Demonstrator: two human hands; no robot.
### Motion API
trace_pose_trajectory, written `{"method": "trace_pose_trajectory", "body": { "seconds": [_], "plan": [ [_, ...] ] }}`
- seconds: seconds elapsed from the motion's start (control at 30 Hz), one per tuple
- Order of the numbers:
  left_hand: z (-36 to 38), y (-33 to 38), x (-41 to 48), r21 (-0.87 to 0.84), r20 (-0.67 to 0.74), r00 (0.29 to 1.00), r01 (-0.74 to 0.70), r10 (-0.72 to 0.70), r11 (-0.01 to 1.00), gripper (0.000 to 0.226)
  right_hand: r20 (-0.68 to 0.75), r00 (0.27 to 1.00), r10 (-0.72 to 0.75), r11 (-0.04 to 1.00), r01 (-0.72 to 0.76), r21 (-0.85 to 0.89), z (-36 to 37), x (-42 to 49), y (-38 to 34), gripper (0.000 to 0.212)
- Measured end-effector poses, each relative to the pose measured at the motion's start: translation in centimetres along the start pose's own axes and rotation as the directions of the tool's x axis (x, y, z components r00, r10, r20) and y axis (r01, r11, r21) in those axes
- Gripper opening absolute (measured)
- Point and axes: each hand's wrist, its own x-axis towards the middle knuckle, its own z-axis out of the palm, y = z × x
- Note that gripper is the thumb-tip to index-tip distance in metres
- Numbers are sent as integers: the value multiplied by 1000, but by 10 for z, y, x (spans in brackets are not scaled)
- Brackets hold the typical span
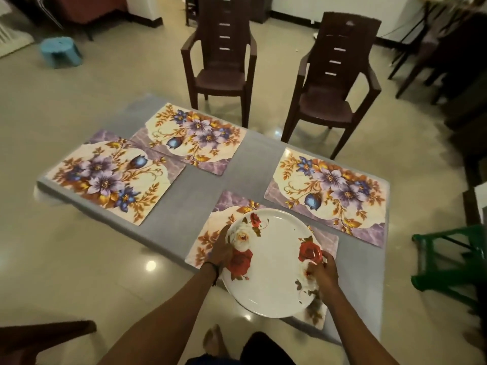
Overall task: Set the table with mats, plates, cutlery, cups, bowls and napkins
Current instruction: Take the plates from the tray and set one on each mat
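Observation:
A white plate (pixel 274 262) printed with red and white roses is held over the nearest floral mat (pixel 216 233) at the front edge of the grey table (pixel 200 188). My left hand (pixel 220 252) grips the plate's left rim, and my right hand (pixel 322 273) grips its right rim. Three more floral mats lie on the table: one at the left (pixel 110 177), one at the far middle (pixel 192 138), one at the right (pixel 329 196). No cutlery, cups, bowls or napkins are in view.
Two brown plastic chairs (pixel 221 61) (pixel 334 83) stand beyond the table's far side. A green stool (pixel 453 262) is at the right, a blue stool (pixel 60 52) far left on the floor. A dark wooden piece (pixel 39 338) sits at bottom left.

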Motion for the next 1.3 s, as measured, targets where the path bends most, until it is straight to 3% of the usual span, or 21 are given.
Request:
{"method": "trace_pose_trajectory", "body": {
  "seconds": [0.1,0.3,0.43,0.63,0.77,0.9,1.0,1.07,1.13,1.2,1.3],
  "plan": [
    [1,-13,19,45,11,1000,-5,5,999,88,-28,1000,-8,999,9,31,3,1,0,51],
    [-6,10,36,91,51,998,-25,20,996,54,-76,997,29,993,-20,117,9,-8,-3,51],
    [-7,13,52,149,57,994,-98,91,984,64,-135,991,22,995,-9,100,16,-10,-10,48],
    [-19,40,52,202,66,993,-110,99,973,29,-196,980,15,999,-5,48,33,-7,-19,34],
    [-26,46,54,218,56,992,-122,113,968,25,-208,977,43,999,-41,13,39,-5,-24,36],
    [-42,14,74,208,23,997,71,-77,976,37,-238,967,87,995,-94,-20,50,-12,-34,45],
    [-46,24,69,245,42,996,67,-79,967,31,-259,962,91,987,-121,-101,50,-10,-39,45],
    [-45,54,57,308,53,995,66,-87,949,46,-247,965,90,979,-131,-155,46,-7,-42,42],
    [-43,68,56,461,9,979,177,-204,869,58,-212,973,91,973,-132,-190,42,-8,-42,35],
    [-46,70,64,570,16,974,176,-224,803,54,-203,975,88,962,-136,-237,39,-9,-42,27],
    [-50,63,73,581,14,976,168,-215,797,43,-225,968,110,949,-170,-267,40,-12,-36,27]
  ]
}}
